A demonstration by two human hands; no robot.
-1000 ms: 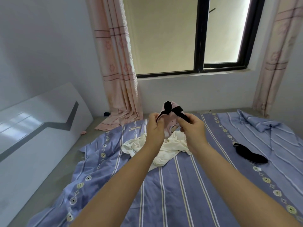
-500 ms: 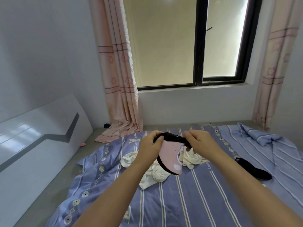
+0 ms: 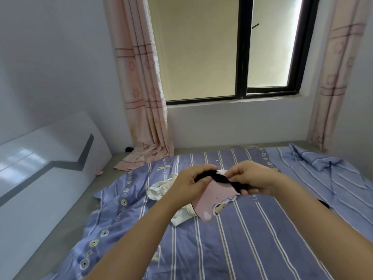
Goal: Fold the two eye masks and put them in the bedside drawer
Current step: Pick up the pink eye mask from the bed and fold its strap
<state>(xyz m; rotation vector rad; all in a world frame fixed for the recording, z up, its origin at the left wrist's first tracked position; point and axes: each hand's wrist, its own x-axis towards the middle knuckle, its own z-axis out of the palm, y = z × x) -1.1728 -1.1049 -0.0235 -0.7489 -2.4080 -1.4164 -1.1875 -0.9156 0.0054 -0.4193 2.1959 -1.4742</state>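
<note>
2 hands [image 3: 222, 181] grip pink eye mask [image 3: 215, 201], apparently folded.

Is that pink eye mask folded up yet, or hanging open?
Not neatly folded yet. The pink cartoon-print eye mask hangs loose below its black strap, which both the left hand and right hand pinch.

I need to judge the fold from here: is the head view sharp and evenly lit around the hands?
Head view: window backlight, soft even light, no harsh shadows; pink eye mask and both hands, left hand, right hand, reasonably sharp; wide-angle bending at the edges.
</note>
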